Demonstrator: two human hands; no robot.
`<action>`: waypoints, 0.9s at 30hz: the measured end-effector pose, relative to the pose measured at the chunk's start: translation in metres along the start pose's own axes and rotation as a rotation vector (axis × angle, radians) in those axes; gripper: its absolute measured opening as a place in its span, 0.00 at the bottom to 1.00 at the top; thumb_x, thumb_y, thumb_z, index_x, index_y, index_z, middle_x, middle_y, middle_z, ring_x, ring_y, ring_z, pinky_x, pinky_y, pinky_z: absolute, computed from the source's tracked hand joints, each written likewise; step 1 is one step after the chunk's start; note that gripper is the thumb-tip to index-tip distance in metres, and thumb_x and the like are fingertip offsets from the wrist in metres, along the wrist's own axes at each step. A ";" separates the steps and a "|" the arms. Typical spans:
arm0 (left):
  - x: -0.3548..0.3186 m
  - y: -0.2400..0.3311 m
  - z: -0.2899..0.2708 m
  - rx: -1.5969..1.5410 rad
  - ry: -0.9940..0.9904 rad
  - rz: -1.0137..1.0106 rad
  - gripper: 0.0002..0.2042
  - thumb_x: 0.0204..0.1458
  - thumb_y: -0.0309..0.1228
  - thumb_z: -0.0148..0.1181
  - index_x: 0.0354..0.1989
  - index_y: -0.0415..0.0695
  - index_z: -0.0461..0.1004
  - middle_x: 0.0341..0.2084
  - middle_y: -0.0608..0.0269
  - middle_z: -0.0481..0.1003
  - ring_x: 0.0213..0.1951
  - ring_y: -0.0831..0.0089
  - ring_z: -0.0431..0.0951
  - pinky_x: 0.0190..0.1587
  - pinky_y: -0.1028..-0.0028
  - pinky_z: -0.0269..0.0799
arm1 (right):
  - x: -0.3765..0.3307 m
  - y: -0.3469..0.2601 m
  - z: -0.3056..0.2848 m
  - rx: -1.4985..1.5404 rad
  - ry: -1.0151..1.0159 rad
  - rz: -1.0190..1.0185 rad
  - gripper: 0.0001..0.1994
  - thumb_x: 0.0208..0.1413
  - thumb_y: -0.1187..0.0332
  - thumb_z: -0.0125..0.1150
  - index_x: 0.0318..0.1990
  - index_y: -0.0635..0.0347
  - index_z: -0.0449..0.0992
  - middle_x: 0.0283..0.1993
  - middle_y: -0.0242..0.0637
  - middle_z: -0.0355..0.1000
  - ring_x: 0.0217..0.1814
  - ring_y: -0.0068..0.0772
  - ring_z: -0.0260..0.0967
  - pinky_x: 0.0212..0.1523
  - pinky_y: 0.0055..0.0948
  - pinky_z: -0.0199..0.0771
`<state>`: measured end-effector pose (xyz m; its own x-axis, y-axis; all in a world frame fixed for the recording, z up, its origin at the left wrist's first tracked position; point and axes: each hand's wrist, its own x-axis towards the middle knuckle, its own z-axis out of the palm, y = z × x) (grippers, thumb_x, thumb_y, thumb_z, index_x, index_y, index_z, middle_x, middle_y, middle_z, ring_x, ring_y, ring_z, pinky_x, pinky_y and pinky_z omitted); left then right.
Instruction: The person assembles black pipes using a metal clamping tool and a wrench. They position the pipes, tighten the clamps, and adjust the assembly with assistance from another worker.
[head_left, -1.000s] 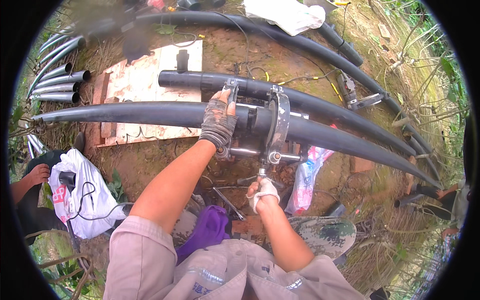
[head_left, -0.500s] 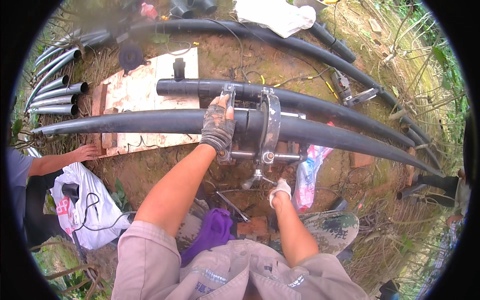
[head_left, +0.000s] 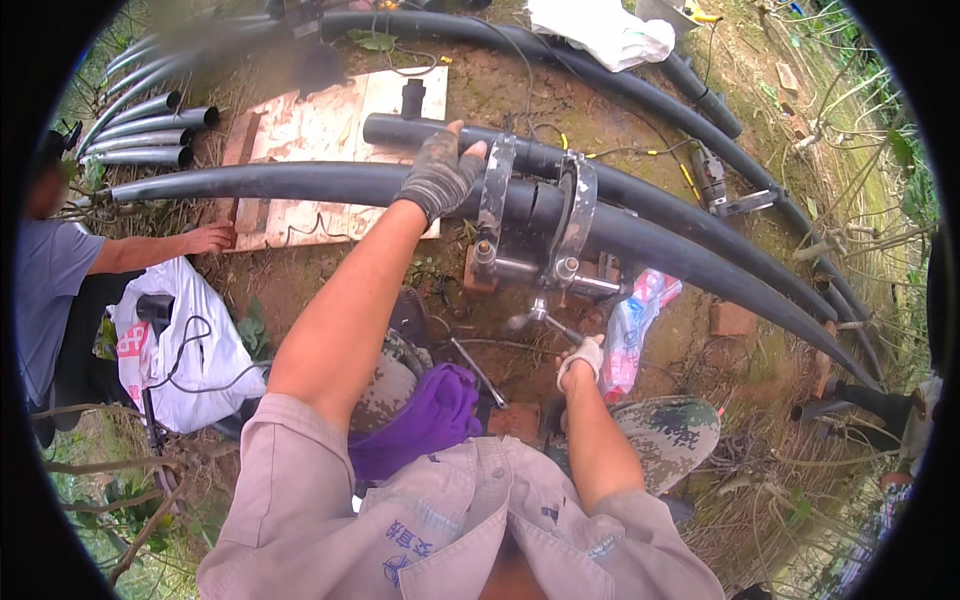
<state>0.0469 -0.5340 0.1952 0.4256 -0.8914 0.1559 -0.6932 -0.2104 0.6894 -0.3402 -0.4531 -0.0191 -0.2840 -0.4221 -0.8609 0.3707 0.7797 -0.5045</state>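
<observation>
My left hand (head_left: 440, 180), in a dark fingerless glove, lies over the near black pipe (head_left: 300, 182) with thumb and fingers apart. Just right of it, the left ring clamp (head_left: 495, 190) of a metal pipe-clamping frame circles this pipe. A second ring clamp (head_left: 578, 205) stands further right. Between the rings shows a narrow dark gap (head_left: 533, 203) where two pipe ends face each other. Below the frame, my right hand (head_left: 585, 355), in a pale glove, is closed around the end of a lever handle (head_left: 558, 326). Its fingertips are partly hidden.
Behind lies another black pipe with an upright branch fitting (head_left: 412, 98), over a pale board (head_left: 300, 130). A co-worker's hand (head_left: 208, 238) touches the board's left edge. Bricks (head_left: 733, 319), a wrench-like tool (head_left: 480, 372), purple cloth (head_left: 425, 420) and plastic bags (head_left: 640, 325) lie around.
My left hand has shifted from the left ring clamp onto the pipe left of it. My right hand and the lever handle have swung slightly. The whole view has shifted.
</observation>
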 end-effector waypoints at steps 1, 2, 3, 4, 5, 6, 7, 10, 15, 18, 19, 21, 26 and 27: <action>-0.001 0.014 -0.019 -0.089 -0.015 -0.020 0.27 0.62 0.44 0.58 0.64 0.39 0.68 0.53 0.40 0.76 0.59 0.50 0.74 0.64 0.60 0.67 | 0.002 0.007 -0.007 0.008 0.055 -0.042 0.22 0.67 0.37 0.47 0.38 0.46 0.63 0.20 0.27 0.58 0.17 0.28 0.60 0.21 0.34 0.67; -0.010 0.027 -0.039 -0.248 -0.007 -0.058 0.26 0.63 0.44 0.59 0.63 0.40 0.70 0.51 0.43 0.78 0.55 0.56 0.77 0.61 0.63 0.69 | -0.011 0.013 -0.006 -0.022 0.116 -0.073 0.19 0.68 0.42 0.50 0.37 0.47 0.63 0.20 0.28 0.59 0.17 0.28 0.60 0.19 0.33 0.65; -0.020 0.047 -0.051 -0.427 -0.003 -0.084 0.25 0.63 0.45 0.59 0.61 0.40 0.72 0.49 0.47 0.80 0.51 0.61 0.79 0.58 0.66 0.72 | -0.009 0.021 -0.013 -0.130 0.051 -0.054 0.17 0.68 0.45 0.51 0.37 0.47 0.63 0.20 0.28 0.59 0.17 0.28 0.60 0.18 0.32 0.64; -0.030 0.070 -0.064 -0.571 -0.048 -0.111 0.23 0.64 0.45 0.58 0.59 0.40 0.74 0.45 0.55 0.81 0.45 0.72 0.79 0.53 0.71 0.73 | -0.006 0.029 -0.024 -0.236 -0.010 -0.042 0.16 0.68 0.48 0.52 0.37 0.48 0.64 0.20 0.28 0.59 0.17 0.27 0.60 0.18 0.32 0.63; -0.038 0.082 -0.074 -0.597 -0.087 -0.100 0.23 0.64 0.45 0.58 0.58 0.40 0.75 0.44 0.57 0.81 0.45 0.73 0.79 0.52 0.72 0.73 | -0.006 0.036 -0.027 -0.345 -0.078 -0.029 0.14 0.68 0.51 0.53 0.37 0.48 0.64 0.20 0.29 0.60 0.17 0.27 0.60 0.17 0.31 0.62; -0.046 0.089 -0.085 -0.614 -0.116 -0.096 0.22 0.64 0.45 0.58 0.58 0.40 0.75 0.42 0.58 0.82 0.44 0.74 0.79 0.52 0.72 0.73 | -0.053 0.027 -0.007 -0.530 -0.126 0.012 0.10 0.66 0.57 0.56 0.40 0.50 0.66 0.21 0.29 0.60 0.17 0.28 0.61 0.17 0.31 0.62; -0.052 0.092 -0.089 -0.633 -0.148 -0.092 0.22 0.65 0.45 0.58 0.58 0.41 0.75 0.41 0.60 0.82 0.44 0.75 0.79 0.51 0.72 0.74 | -0.033 0.050 -0.009 -0.712 -0.280 -0.019 0.11 0.65 0.56 0.58 0.42 0.52 0.68 0.22 0.30 0.61 0.18 0.28 0.63 0.17 0.32 0.63; -0.051 0.073 -0.068 -0.632 -0.103 -0.261 0.20 0.65 0.45 0.57 0.54 0.41 0.77 0.39 0.61 0.83 0.43 0.75 0.79 0.51 0.71 0.74 | -0.047 0.065 0.004 -1.396 -0.500 -0.478 0.17 0.62 0.54 0.61 0.45 0.60 0.75 0.38 0.52 0.78 0.38 0.50 0.77 0.40 0.44 0.75; -0.063 0.051 -0.055 -0.514 -0.106 -0.153 0.17 0.63 0.42 0.60 0.49 0.41 0.79 0.39 0.57 0.83 0.44 0.72 0.81 0.51 0.70 0.75 | -0.023 0.060 -0.005 -1.508 -0.442 -0.310 0.22 0.60 0.53 0.59 0.51 0.63 0.76 0.51 0.59 0.77 0.58 0.60 0.73 0.57 0.46 0.72; -0.076 0.072 -0.065 -0.553 -0.103 -0.041 0.16 0.63 0.40 0.60 0.50 0.40 0.78 0.39 0.57 0.83 0.42 0.72 0.82 0.48 0.70 0.76 | -0.037 0.058 0.005 -1.875 -0.535 -0.250 0.25 0.58 0.54 0.58 0.56 0.66 0.74 0.58 0.60 0.74 0.64 0.59 0.70 0.60 0.45 0.71; -0.079 0.074 -0.066 -0.538 -0.114 -0.048 0.16 0.63 0.39 0.61 0.50 0.39 0.78 0.38 0.57 0.83 0.41 0.72 0.82 0.47 0.70 0.77 | -0.028 0.074 0.008 -1.910 -0.539 -0.224 0.26 0.56 0.55 0.60 0.56 0.65 0.74 0.59 0.60 0.73 0.64 0.57 0.70 0.61 0.45 0.71; -0.081 0.077 -0.074 -0.499 -0.117 -0.054 0.16 0.63 0.38 0.61 0.51 0.39 0.77 0.37 0.57 0.83 0.40 0.72 0.82 0.46 0.70 0.77 | -0.045 0.089 0.027 -1.925 -0.523 -0.277 0.26 0.54 0.55 0.62 0.57 0.64 0.74 0.60 0.59 0.73 0.64 0.57 0.71 0.61 0.45 0.72; -0.080 0.078 -0.072 -0.397 -0.104 -0.030 0.15 0.63 0.36 0.62 0.54 0.40 0.78 0.35 0.64 0.79 0.37 0.79 0.77 0.43 0.75 0.75 | -0.040 0.127 0.048 -1.895 -0.634 -0.272 0.26 0.56 0.57 0.60 0.58 0.65 0.72 0.58 0.61 0.73 0.63 0.58 0.71 0.63 0.45 0.71; -0.079 0.077 -0.072 -0.434 -0.119 -0.075 0.15 0.63 0.36 0.62 0.54 0.40 0.78 0.35 0.65 0.79 0.38 0.79 0.77 0.43 0.75 0.75 | -0.040 0.128 0.053 -1.911 -0.620 -0.253 0.27 0.55 0.57 0.61 0.58 0.65 0.72 0.58 0.61 0.74 0.63 0.58 0.71 0.63 0.45 0.71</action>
<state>0.0014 -0.4508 0.2870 0.3779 -0.9254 0.0289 -0.3442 -0.1115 0.9323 -0.2347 -0.3609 -0.0525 0.2669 -0.3248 -0.9073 -0.9637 -0.0933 -0.2501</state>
